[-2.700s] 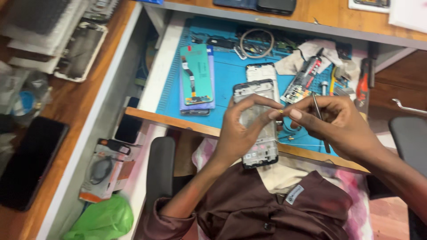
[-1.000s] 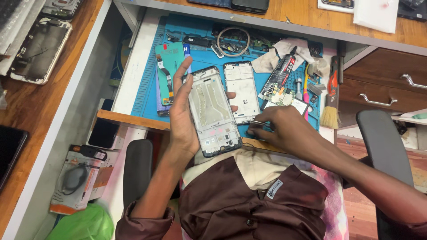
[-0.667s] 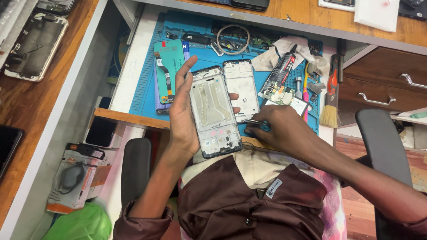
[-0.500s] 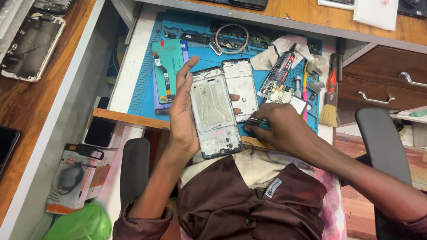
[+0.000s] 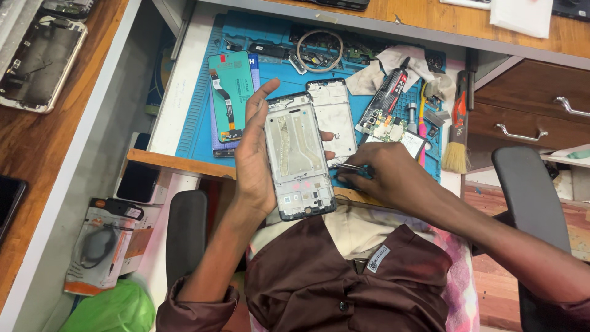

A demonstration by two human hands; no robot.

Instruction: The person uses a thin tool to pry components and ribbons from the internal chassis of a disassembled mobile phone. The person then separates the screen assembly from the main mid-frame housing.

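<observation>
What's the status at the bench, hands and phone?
Left hand holds phone frame upright over blue mat. Right hand pinches tweezers at frame's edge. Second frame lies behind, apart.

phone frame [image 5: 299,157] | stripped, pale inside | upright, held over mat edge | tweezers [image 5: 350,166] beside

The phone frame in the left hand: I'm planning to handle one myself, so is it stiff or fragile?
The phone frame looks thin and hollowed, so probably light and slightly bendable. The left hand grips its edges, suggesting care. Exposed small parts near its bottom look fragile.
</observation>
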